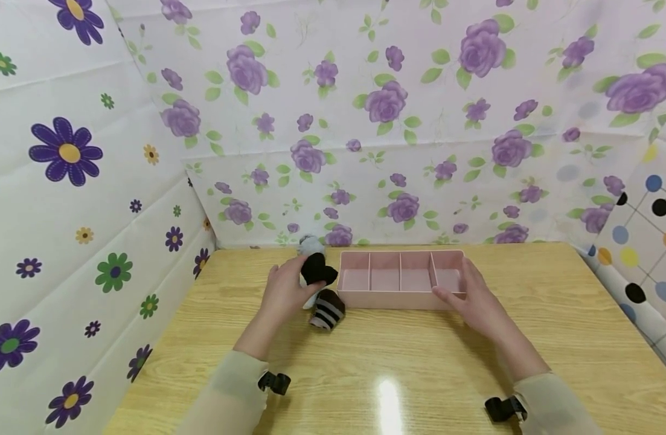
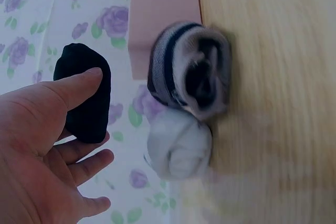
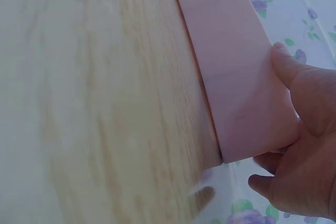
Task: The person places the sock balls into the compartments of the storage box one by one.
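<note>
My left hand (image 1: pixel 283 286) pinches a rolled black sock (image 1: pixel 316 269) between thumb and fingers, above the table and left of the pink divided box (image 1: pixel 398 300). A rolled striped sock (image 1: pixel 327 310) lies at the box's front left corner. Pale rolled socks (image 1: pixel 311 244) sit behind and below the black one, partly hidden by it and my hand. In the left wrist view, the striped sock's open end and a light sock (image 2: pixel 180 144) show. My right hand (image 1: pixel 478 300) grips the box's right end, thumb over the front rim, fingers round the end wall.
Thin dividers part the box into several compartments, with bare pink floors showing. The wooden table (image 1: pixel 419 374) ends at a flowered cloth (image 1: pixel 338 151) behind the box. More patterned cloth hangs at the left and right sides.
</note>
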A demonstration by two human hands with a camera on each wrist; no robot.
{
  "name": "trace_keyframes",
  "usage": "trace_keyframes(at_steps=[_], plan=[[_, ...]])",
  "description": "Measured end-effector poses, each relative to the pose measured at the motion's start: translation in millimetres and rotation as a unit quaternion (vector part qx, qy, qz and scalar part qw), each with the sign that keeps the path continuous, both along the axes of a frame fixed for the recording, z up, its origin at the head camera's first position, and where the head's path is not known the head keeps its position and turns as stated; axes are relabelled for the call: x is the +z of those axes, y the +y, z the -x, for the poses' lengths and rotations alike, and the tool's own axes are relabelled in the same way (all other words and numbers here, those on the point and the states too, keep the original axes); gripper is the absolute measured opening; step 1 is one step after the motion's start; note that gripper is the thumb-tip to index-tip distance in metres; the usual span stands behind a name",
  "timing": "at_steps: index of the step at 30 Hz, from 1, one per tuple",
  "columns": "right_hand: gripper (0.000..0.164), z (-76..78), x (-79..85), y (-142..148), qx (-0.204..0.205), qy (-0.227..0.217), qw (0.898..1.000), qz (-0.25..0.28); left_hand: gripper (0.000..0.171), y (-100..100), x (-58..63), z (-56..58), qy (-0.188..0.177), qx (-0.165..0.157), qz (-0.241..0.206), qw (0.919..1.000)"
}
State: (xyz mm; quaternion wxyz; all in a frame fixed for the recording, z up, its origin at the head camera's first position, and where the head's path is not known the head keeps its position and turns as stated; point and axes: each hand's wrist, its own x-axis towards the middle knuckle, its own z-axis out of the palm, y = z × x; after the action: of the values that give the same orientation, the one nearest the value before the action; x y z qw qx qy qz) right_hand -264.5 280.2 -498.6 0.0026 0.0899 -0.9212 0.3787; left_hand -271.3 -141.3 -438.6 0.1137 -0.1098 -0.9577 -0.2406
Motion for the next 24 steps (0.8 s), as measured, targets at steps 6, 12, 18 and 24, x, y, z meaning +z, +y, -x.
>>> trace_keyframes(at_steps=[6, 12, 18, 24], plan=[[0.118, -0.9, 1.7, 1, 0.001, 0.001, 1.0, -0.005, 0.066, 20, 4.3, 6.1, 0.006, -0.021, -0.007, 0.9997], [0.117, 0.3, 2.1, 0, 0.003, 0.002, 1.0, -0.003, 0.063, 36, 6.5, 12.6, 0.022, -0.065, -0.014, 0.9975], [0.117, 0.6, 1.4, -1, 0.006, 0.002, 1.0, 0.001, 0.062, 47, 5.9, 20.2, 0.013, -0.088, -0.011, 0.996], [0.117, -0.1, 2.2, 0, 0.004, 0.001, 1.0, 0.0, 0.07, 51, 3.0, 28.3, -0.026, -0.095, -0.006, 0.9951]])
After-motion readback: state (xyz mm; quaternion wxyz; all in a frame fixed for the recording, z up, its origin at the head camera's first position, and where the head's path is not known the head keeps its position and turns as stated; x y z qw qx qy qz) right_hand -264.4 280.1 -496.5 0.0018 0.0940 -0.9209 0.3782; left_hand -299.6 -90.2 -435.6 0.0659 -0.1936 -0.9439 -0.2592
